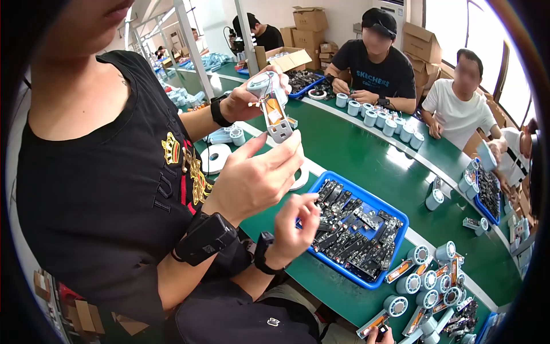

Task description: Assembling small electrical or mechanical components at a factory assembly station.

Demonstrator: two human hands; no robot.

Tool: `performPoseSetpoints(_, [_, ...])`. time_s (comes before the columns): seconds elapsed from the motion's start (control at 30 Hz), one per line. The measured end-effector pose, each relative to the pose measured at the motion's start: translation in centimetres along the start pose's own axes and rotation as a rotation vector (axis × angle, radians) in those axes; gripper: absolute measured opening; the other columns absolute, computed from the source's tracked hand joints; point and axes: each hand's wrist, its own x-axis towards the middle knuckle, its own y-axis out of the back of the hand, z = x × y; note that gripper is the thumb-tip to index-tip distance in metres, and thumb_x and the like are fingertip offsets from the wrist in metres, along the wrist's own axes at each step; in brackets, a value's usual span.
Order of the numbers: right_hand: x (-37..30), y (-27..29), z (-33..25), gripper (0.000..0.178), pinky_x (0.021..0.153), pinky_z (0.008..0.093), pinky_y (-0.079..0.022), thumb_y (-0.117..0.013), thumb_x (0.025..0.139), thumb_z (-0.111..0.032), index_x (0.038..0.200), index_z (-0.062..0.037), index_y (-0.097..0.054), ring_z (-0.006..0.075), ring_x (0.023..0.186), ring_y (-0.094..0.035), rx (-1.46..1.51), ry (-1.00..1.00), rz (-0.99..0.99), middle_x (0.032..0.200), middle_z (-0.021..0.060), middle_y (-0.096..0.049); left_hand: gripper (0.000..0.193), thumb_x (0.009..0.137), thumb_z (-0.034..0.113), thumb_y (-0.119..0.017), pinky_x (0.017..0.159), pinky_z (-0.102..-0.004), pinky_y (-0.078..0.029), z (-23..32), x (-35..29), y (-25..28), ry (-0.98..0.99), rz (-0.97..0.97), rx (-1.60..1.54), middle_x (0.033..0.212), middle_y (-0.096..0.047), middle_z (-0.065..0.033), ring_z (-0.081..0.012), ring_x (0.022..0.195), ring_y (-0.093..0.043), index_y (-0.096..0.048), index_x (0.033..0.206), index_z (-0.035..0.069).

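My left hand, with a black band on its wrist, is raised beside the near-left rim of a blue tray. Its fingers are loosely bent and apart, and nothing shows in them. Inside the tray lie many small black circuit modules. At the lower edge only part of my right hand is visible, closed on a small black part. It is close to light blue handheld fan bodies, whose opened handles show orange insides.
Close on the left, a person in black holds an opened fan body with both hands. Other people sit across the green table, beside rows of fan heads. White tape rolls lie near the left person.
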Motion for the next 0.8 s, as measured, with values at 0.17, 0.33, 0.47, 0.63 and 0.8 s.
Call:
performPoseSetpoints(0.17, [0.5, 0.9, -2.9, 0.026, 0.068, 0.0394, -0.053, -0.058, 0.107, -0.024, 0.106, 0.0002, -0.068, 0.0291, 0.073, -0.067, -0.081, 0.029, -0.077, 0.086, 0.017, -0.072, 0.021, 0.092, -0.002, -0.069, 0.061, -0.0295, -0.054, 3.3, -4.0, -4.3, 0.088, -0.514, -0.083, 0.092, -0.067, -0.0052, -0.0146, 0.069, -0.064, -0.067, 0.113, 0.002])
performPoseSetpoints(0.33, [0.7, 3.0, -5.6, 0.035, 0.069, 0.0462, -0.052, -0.055, 0.107, -0.033, 0.112, -0.0012, -0.068, 0.0399, 0.076, -0.067, -0.228, 0.022, -0.183, 0.09, 0.0241, -0.071, 0.023, 0.085, 0.012, -0.069, 0.109, -0.0486, -0.046, 5.8, -12.8, -12.5, -0.566, -1.045, -0.234, 0.105, -0.069, -0.0043, -0.0285, 0.126, -0.058, -0.068, 0.107, 0.007])
performPoseSetpoints(0.47, [0.9, 3.9, -6.9, 0.037, 0.071, 0.0514, -0.051, -0.056, 0.106, -0.036, 0.113, -0.0001, -0.066, 0.0469, 0.082, -0.066, -0.391, -0.104, -0.256, 0.092, 0.0292, -0.07, 0.017, 0.084, 0.022, -0.067, 0.122, -0.0565, -0.029, 5.2, -16.3, -16.4, -0.855, -1.084, -0.243, 0.101, -0.071, -0.0038, -0.0297, 0.131, -0.053, -0.072, 0.097, 0.013])
performPoseSetpoints(0.63, [-0.5, 4.6, -8.7, 0.032, 0.073, 0.0551, -0.051, -0.059, 0.104, -0.031, 0.105, 0.0007, -0.063, 0.051, 0.086, -0.065, -0.581, -0.123, -0.243, 0.091, 0.0295, -0.069, 0.011, 0.08, 0.029, -0.069, 0.121, -0.0559, -0.03, 5.2, -16.1, -17.6, -1.088, -1.262, -0.242, 0.083, -0.068, 0.0001, -0.0253, 0.115, -0.059, -0.072, 0.085, 0.019])
performPoseSetpoints(0.8, [-1.6, 4.0, -4.9, 0.031, 0.073, 0.0553, -0.051, -0.061, 0.103, -0.031, 0.099, -0.0003, -0.061, 0.0503, 0.087, -0.065, -0.597, 0.002, -0.116, 0.092, 0.029, -0.068, 0.015, 0.078, 0.034, -0.071, 0.104, -0.0459, -0.041, 4.3, -17.8, -17.9, -1.067, -1.251, -0.173, 0.07, -0.063, 0.0063, -0.0212, 0.095, -0.06, -0.068, 0.076, 0.019])
